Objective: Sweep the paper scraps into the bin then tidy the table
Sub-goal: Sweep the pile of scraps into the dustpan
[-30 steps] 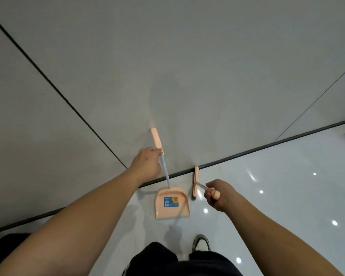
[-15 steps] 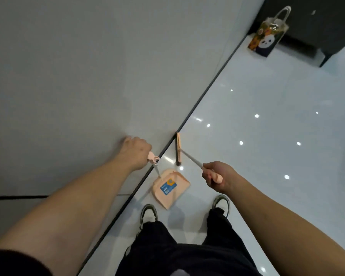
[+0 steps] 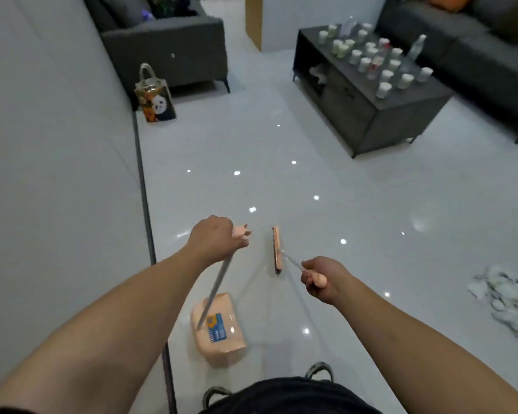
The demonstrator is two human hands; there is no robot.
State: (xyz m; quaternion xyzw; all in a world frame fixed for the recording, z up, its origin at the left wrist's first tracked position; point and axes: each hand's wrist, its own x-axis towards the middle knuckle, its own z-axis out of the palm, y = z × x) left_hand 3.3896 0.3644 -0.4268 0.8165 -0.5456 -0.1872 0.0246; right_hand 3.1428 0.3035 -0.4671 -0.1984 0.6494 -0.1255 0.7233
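We stand on a glossy white tiled floor [image 3: 356, 204] beside a pale grey wall [image 3: 57, 174], both hands out in front. Our left hand [image 3: 214, 239] is closed around the peach grip at the top of a long grey pole, and that pole runs down to a peach plastic dustpan with a blue label [image 3: 220, 331] sitting low near our feet. Our right hand [image 3: 322, 279] is clenched on the peach end of a short grey-handled broom with a narrow peach head [image 3: 277, 249], whose head lies ahead of the hand, between our two hands and just right of the dustpan pole. A pile of white and dark paper scraps [image 3: 509, 300] lies on the floor at the far right, well apart from the broom and dustpan. Farther off, a dark grey low worktop [image 3: 380, 115] carries many white paper cups [image 3: 371, 58] and a clear bottle [image 3: 413, 52]. A gift bag printed with a panda [image 3: 157, 100] stands against the wall, just beside a dark grey sofa [image 3: 168, 46]. We cannot see any bin from here.
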